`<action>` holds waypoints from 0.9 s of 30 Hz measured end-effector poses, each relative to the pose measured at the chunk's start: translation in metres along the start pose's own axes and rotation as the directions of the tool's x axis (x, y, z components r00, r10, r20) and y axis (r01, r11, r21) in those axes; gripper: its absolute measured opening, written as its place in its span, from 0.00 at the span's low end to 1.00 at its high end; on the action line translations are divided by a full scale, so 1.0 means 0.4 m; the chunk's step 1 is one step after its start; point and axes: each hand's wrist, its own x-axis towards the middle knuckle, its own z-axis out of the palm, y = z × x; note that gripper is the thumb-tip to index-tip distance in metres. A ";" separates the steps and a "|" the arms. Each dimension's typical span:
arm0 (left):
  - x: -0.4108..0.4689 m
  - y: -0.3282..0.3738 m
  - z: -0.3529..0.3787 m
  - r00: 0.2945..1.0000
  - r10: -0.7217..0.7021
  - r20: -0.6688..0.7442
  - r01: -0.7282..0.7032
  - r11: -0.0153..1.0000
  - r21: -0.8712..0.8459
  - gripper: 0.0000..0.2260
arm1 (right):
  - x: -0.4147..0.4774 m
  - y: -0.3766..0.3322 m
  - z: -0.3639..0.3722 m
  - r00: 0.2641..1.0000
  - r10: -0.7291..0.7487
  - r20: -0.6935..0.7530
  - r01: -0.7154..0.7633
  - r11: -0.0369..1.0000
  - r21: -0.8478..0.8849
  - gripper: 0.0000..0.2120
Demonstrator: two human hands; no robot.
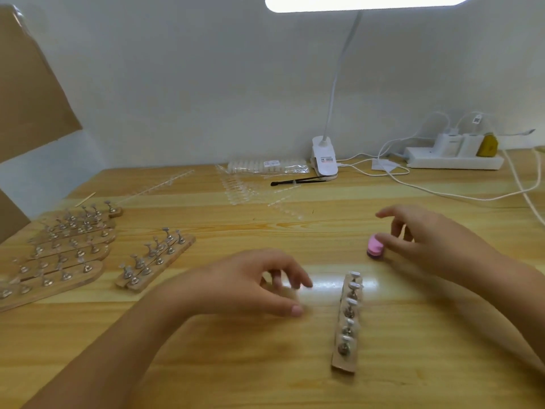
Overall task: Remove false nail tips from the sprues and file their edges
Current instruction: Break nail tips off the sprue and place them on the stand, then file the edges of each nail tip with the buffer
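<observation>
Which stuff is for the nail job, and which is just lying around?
For the job: clear nail-tip sprues, bagged tips, pink file block, wooden holder strip.
Lying about: lamp clip, power strip, cardboard box.

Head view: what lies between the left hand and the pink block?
Bare tabletop only, from left hand to pink block, per the head view; wooden stand sits just nearer.

This is a small nail-craft work desk against a plain white wall [206,84]. The wooden table [206,364] carries wooden strips [67,255] studded with little metal nail stands, clear sprues of false nail tips [244,190], a bagged pack of tips [265,166] and a pink buffer block [375,246]. A clip-on lamp [324,157] and a loaded power strip [454,163] sit at the back.
</observation>
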 end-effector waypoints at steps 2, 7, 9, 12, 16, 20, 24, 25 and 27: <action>0.030 0.004 0.045 0.998 0.029 -0.048 -0.021 0.988 0.154 0.23 | -0.003 -0.005 0.008 0.999 0.027 0.045 -0.028 0.999 0.026 0.23; 0.071 0.030 0.109 0.983 0.156 -0.092 -0.106 0.906 0.409 0.32 | -0.015 -0.023 0.022 0.995 -0.044 0.090 0.045 0.999 -0.003 0.19; 0.075 0.035 0.112 0.981 0.170 -0.089 -0.116 0.894 0.433 0.31 | -0.015 -0.025 0.023 0.991 -0.068 0.114 0.071 0.997 -0.022 0.17; 0.096 0.044 0.094 0.982 0.147 -0.119 -0.091 0.919 0.385 0.20 | -0.010 -0.026 0.017 0.993 -0.077 0.091 0.058 0.979 0.196 0.13; 0.137 0.066 0.086 0.977 0.095 -0.193 -0.078 0.993 0.092 0.14 | -0.008 -0.029 0.003 0.995 -0.061 0.081 -0.012 0.723 0.691 0.11; 0.149 0.051 0.113 0.965 0.115 -0.235 -0.110 0.993 0.037 0.09 | -0.002 -0.026 0.015 0.995 0.005 0.101 -0.091 0.484 0.870 0.11; 0.145 0.047 0.129 0.930 0.155 -0.334 -0.136 0.987 0.080 0.08 | 0.004 -0.031 0.026 0.993 0.043 0.112 -0.119 0.275 0.954 0.19; 0.145 0.049 0.131 0.923 0.163 -0.348 -0.139 0.986 0.093 0.08 | 0.007 -0.032 0.025 0.990 0.046 0.130 -0.137 0.210 0.968 0.20; 0.144 0.051 0.135 0.918 0.177 -0.355 -0.146 0.983 0.111 0.07 | 0.011 -0.030 0.022 0.981 0.031 0.193 -0.194 0.058 0.979 0.21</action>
